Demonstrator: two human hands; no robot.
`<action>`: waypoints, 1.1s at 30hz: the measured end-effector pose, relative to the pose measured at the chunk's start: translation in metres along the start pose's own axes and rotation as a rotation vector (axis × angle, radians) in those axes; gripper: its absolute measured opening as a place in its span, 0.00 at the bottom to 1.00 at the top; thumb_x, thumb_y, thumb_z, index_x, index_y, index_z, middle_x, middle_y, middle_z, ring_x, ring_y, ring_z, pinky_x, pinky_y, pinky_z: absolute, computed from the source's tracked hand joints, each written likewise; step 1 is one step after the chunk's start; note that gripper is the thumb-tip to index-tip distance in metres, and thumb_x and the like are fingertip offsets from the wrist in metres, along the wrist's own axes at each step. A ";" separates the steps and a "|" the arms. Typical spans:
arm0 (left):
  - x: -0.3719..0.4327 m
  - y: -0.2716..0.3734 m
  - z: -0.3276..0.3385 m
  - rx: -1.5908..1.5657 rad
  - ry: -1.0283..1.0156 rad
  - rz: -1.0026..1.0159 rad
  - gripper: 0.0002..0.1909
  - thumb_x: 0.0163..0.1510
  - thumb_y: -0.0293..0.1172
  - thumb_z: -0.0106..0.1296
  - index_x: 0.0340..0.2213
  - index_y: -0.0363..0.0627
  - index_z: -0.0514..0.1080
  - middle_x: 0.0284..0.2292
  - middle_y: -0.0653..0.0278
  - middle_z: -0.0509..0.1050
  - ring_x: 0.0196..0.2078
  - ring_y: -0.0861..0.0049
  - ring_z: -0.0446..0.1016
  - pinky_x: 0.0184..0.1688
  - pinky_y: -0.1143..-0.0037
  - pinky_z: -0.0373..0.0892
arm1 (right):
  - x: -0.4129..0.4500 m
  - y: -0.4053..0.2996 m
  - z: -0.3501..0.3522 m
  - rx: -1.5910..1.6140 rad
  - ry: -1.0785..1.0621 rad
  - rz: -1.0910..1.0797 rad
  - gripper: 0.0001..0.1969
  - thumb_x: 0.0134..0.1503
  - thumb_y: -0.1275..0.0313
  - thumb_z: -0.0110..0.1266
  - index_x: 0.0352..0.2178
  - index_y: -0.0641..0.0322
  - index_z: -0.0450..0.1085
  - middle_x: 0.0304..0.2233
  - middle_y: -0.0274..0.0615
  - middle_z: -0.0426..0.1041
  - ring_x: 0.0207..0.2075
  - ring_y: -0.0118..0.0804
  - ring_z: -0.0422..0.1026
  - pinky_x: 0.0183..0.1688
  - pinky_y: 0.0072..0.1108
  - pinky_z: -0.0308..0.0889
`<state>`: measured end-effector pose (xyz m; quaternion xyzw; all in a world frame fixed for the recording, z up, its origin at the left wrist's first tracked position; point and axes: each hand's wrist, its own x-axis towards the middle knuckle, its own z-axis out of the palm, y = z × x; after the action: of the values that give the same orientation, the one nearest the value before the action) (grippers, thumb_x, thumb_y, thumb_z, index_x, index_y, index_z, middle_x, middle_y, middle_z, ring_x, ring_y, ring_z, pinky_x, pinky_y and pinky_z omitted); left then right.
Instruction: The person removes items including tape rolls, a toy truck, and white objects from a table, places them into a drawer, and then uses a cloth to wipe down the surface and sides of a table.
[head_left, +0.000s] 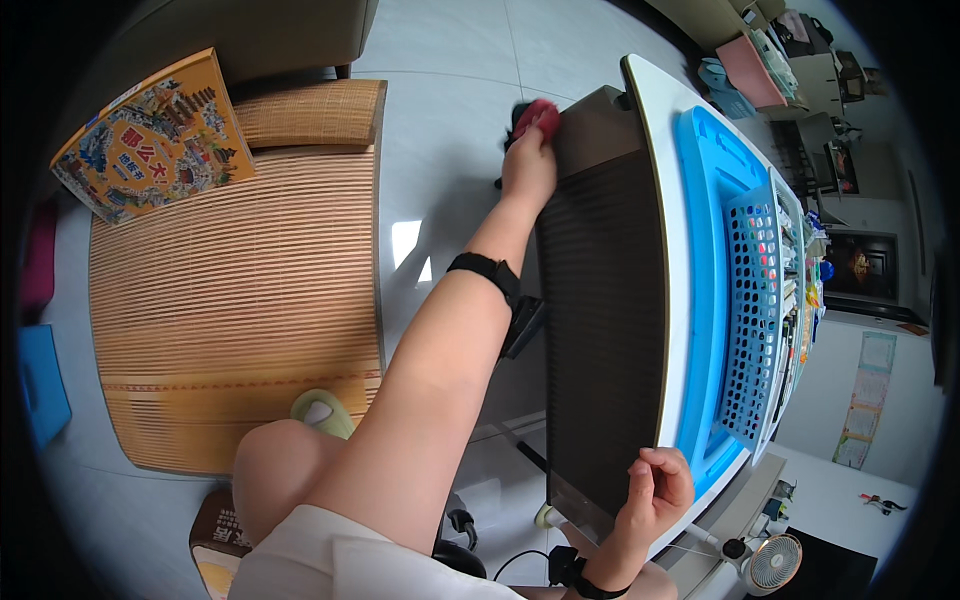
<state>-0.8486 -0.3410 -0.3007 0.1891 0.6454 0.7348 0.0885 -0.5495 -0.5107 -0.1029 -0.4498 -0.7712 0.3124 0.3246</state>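
Note:
My left hand reaches far forward, fingers closed around a blurred red cloth-like item. It is beside the end of a dark brown under-table drawer or panel; something black shows behind the red item. My right hand is at the near edge of a white tabletop, its fingers curled and thumb close to the index finger. Whether it grips the edge or only rests there is unclear. Both wrists wear black straps with small devices.
On the tabletop, a blue tray lies beside a light-blue perforated basket full of stationery. A rolled-edge bamboo mat with a large orange book covers the floor at left. A small fan stands lower right.

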 end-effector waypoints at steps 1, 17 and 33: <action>-0.008 0.000 -0.004 0.087 -0.092 -0.158 0.14 0.53 0.26 0.38 0.40 0.40 0.69 0.39 0.45 0.71 0.44 0.51 0.68 0.45 0.64 0.65 | -0.001 0.002 -0.001 -0.032 -0.002 -0.016 0.03 0.45 0.82 0.54 0.24 0.66 0.69 0.22 0.36 0.67 0.22 0.24 0.63 0.23 0.13 0.55; -0.036 0.034 -0.007 0.034 0.004 0.008 0.19 0.46 0.18 0.39 0.41 0.36 0.69 0.41 0.47 0.72 0.45 0.54 0.69 0.47 0.65 0.66 | 0.000 -0.007 0.002 -0.027 -0.009 0.057 0.03 0.45 0.82 0.54 0.25 0.65 0.70 0.22 0.34 0.66 0.22 0.23 0.61 0.22 0.13 0.53; -0.053 -0.002 -0.010 0.160 -0.075 -0.106 0.18 0.49 0.20 0.40 0.43 0.42 0.69 0.39 0.47 0.72 0.43 0.52 0.70 0.44 0.64 0.67 | 0.003 0.005 -0.001 -0.067 -0.094 -0.122 0.03 0.50 0.82 0.52 0.28 0.67 0.69 0.25 0.34 0.66 0.21 0.18 0.60 0.22 0.08 0.52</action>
<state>-0.8047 -0.3693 -0.3125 0.1883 0.7072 0.6677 0.1359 -0.5480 -0.5057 -0.1055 -0.3973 -0.8217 0.2867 0.2912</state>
